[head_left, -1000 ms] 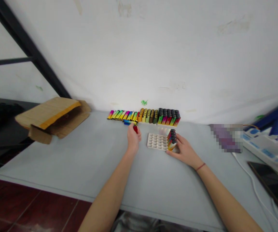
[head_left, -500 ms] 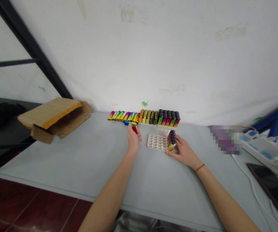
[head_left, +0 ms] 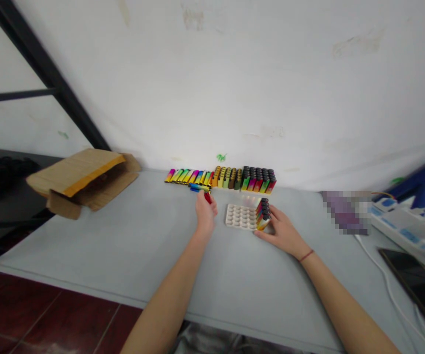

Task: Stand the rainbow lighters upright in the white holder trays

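Observation:
My left hand (head_left: pixel 205 212) is closed around a red lighter (head_left: pixel 207 197), just in front of a blue and gold lighter (head_left: pixel 199 188) that lies on its side. My right hand (head_left: pixel 279 227) grips the right end of a white tray (head_left: pixel 234 223) with round holes, thumb at its near corner and fingers on the far side. Along that end stands a row of multicoloured lighters (head_left: pixel 262 216) with dark tops; the holes left of them hold nothing. Behind the left hand, several shiny lighters (head_left: pixel 186 177) lie side by side.
Upright gold-topped lighters (head_left: pixel 227 178) and a filled block of dark-topped lighters (head_left: pixel 258 180) stand near the wall. An opened cardboard box (head_left: pixel 83 179) lies at the left. On the right are a phone (head_left: pixel 415 285), a white cable (head_left: pixel 385 280) and a power strip (head_left: pixel 408 231).
My left hand has shifted very slightly with the red lighter in it. My right hand stays at the tray, and the lighters stand as before.

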The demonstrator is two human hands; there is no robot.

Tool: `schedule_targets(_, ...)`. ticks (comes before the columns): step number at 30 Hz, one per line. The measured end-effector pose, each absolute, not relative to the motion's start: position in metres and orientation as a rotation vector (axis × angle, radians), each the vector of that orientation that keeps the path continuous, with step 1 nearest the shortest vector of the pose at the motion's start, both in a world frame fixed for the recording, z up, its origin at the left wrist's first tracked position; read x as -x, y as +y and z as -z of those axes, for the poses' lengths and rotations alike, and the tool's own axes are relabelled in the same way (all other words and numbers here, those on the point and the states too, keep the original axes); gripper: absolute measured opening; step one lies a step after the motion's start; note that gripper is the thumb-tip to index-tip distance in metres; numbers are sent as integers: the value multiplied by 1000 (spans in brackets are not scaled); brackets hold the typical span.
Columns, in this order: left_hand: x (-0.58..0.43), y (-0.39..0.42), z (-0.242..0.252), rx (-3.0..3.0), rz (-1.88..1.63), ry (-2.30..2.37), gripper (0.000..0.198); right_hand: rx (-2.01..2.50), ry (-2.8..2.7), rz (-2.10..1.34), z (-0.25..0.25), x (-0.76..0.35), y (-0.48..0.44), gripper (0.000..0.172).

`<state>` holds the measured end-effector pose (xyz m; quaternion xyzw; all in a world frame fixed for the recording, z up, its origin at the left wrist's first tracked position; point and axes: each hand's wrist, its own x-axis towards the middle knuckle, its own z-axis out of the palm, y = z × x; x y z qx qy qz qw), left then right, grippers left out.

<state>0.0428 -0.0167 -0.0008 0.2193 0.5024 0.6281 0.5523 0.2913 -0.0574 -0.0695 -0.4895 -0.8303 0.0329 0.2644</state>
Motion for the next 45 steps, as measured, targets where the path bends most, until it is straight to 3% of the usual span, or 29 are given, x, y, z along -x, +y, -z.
schedule_targets(3, -45, -16, 8, -661, -1475, 1193, 50, 1325, -2244, -81, 69, -291, -58, 73)
schedule_targets(8, -52, -26, 21, -1418, -1437, 1209, 23, 1331, -2239, -66, 69, -290, -58, 76)
schedule_targets(15, -70, -31, 22, -2065, -1246, 1135, 25, 1326, -2229, -61, 69, -288, -59, 77)
schedule_targets(24, -74, -28, 21, -2266, -971, 1288, 26, 1300, -2232, -59, 70, -289, -58, 77)
schedule_targets(31, -76, -29, 19, -2368, -974, 1378, 34, 1312, -2227, -49, 69, -288, -59, 78)
schedule_targets(36, -79, -32, 16, -2490, -962, 1362, 26, 1312, -2233, -38, 69, -288, -58, 79)
schedule_targets(45, -74, -32, 18, -2536, -881, 1390, 48, 1337, -2224, -38, 72, -288, -58, 81)
